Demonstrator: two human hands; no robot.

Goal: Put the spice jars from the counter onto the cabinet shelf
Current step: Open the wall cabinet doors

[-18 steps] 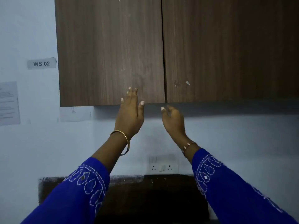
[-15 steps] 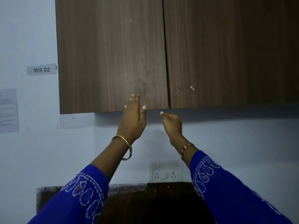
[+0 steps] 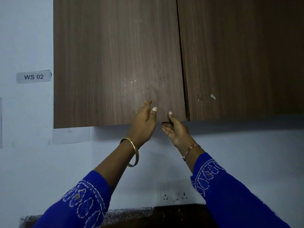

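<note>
The wall cabinet [image 3: 164, 55] fills the upper frame; its top and right side are cut off, and both doors sit nearly flush, so the shelf inside is hidden. The left door [image 3: 115, 63] and right door [image 3: 238, 55] meet at a dark vertical gap, slightly wider toward the bottom. The pale wall [image 3: 24, 162] carries a label reading "WS 02" [image 3: 33, 76], a paper sheet [image 3: 70, 134] partly tucked under the cabinet, and a socket plate [image 3: 175, 192] that is blurred. The dark table [image 3: 131, 214] shows only as a strip at the bottom edge, largely covered by two blue embroidered sleeves [image 3: 238, 195]; no spice jars appear on the visible part. The left hand [image 3: 144, 123] lies with fingers straight and together against the lower part of the left door, a gold bangle [image 3: 133, 152] on the wrist. The right hand [image 3: 176, 129] has its thumb on the door face at the bottom edge of the left door and its fingers curled beneath that edge, pinching it; the fingertips are hard to make out in shadow. A thin bracelet [image 3: 191, 149] circles that wrist.
</note>
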